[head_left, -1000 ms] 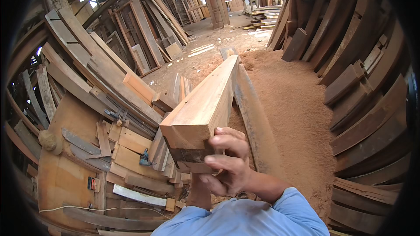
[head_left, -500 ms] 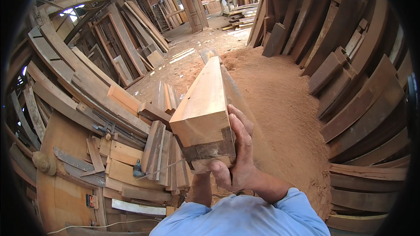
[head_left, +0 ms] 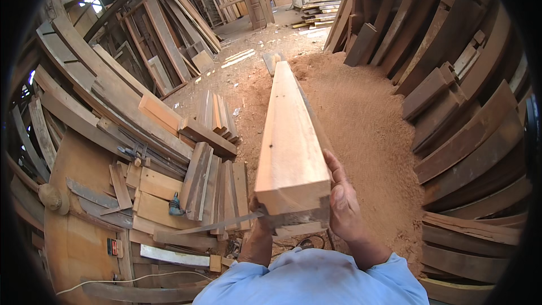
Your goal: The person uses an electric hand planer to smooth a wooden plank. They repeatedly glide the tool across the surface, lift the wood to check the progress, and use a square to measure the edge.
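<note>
A long, thick wooden beam (head_left: 291, 147) stretches away from me, its pale orange top face uppermost. Below the pale wood, its near end shows a darker band; whether that is a second piece I cannot tell. My right hand (head_left: 343, 203) clasps the beam's right side near this end, fingers along the flank and thumb toward me. On the opposite side, my left hand (head_left: 258, 230) is against the lower left edge, its fingers mostly hidden behind the wood. A thin grey strip (head_left: 223, 224) runs from the left up to that hand; contact between them is unclear.
Short boards (head_left: 209, 183) are stacked at left, beside a teal power tool (head_left: 175, 204). Planks line the left wall, and dark boards (head_left: 451, 107) lean along the right. Sawdust (head_left: 367, 130) covers the ground. A pale cable (head_left: 135, 278) crosses the lower left.
The beam's near end has swung right and lowered, levelling out. My right hand has moved right with it, from under the near corner to the beam's side.
</note>
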Tool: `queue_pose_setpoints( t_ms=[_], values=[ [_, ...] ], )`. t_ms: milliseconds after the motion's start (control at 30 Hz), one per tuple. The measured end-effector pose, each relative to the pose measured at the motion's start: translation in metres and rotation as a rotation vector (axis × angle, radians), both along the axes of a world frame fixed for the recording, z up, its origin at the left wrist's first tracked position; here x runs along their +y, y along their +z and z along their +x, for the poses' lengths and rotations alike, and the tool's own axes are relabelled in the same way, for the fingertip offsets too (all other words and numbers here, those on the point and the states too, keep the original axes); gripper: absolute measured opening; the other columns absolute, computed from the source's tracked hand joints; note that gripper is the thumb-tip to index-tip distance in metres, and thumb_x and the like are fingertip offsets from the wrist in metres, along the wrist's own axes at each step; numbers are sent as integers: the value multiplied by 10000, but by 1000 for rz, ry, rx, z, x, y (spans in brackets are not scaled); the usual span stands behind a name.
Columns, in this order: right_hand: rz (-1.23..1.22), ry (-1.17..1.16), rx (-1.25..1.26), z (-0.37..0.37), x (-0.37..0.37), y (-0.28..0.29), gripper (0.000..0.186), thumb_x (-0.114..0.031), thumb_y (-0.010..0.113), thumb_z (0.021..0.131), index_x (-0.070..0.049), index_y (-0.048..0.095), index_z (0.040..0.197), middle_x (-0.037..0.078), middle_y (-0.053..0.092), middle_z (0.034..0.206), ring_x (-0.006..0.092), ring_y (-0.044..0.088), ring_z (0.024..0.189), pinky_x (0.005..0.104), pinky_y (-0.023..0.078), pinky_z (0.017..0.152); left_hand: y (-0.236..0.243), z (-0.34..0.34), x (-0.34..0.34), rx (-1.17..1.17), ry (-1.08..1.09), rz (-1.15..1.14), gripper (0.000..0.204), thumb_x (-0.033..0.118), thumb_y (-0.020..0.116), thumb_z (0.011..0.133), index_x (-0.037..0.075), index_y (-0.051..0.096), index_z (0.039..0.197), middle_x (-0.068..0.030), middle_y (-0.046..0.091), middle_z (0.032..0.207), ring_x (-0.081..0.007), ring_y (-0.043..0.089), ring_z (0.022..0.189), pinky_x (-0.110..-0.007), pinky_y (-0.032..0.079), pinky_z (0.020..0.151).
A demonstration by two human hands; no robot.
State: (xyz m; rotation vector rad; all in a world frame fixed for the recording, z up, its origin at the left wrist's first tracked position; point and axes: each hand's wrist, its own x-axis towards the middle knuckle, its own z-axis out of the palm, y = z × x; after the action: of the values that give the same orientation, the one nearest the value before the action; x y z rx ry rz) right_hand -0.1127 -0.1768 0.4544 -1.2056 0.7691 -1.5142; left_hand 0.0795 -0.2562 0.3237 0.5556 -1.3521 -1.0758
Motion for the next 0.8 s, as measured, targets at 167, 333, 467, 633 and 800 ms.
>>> queue_pose_setpoints(
  t_ms=[167,333,467,633,800],
  values=[
    [448,-61,-346,-6,31,-18,782,-533,383,1089,-14,170,1635,215,303,1636,320,342,1506,422,293,1234,-13,-25,28,-332,-30,-345,691,112,682,967,121,396,1596,-296,241,1656,-453,304,1512,-541,300,1220],
    [524,64,-671,-26,57,-78,702,-519,391,1091,-26,316,1584,210,505,1480,307,583,1309,446,530,1054,-15,-34,46,-479,-138,-485,652,57,631,984,113,405,1594,-279,223,1670,-446,376,1480,-529,329,1207],
    [523,194,-782,-26,68,-122,741,-579,392,1073,-8,367,1546,228,559,1412,312,635,1242,457,571,1009,-11,-5,72,-346,-603,418,653,59,575,1015,87,325,1618,-233,219,1688,-342,426,1465,-462,405,1159],
    [555,372,-891,-7,85,-178,757,-597,438,1055,-12,391,1533,212,585,1392,294,655,1214,441,564,1012,-38,-13,85,-144,-466,493,812,353,595,1052,7,157,1642,-153,400,1578,-210,476,1373,-360,430,1104],
    [693,318,-653,-6,85,-196,741,-534,529,1049,39,405,1501,200,576,1410,253,628,1250,399,539,1037,-98,0,90,164,-494,1000,756,513,602,1008,13,390,1534,-157,569,1424,-252,561,1306,-385,452,1114]
  ],
)
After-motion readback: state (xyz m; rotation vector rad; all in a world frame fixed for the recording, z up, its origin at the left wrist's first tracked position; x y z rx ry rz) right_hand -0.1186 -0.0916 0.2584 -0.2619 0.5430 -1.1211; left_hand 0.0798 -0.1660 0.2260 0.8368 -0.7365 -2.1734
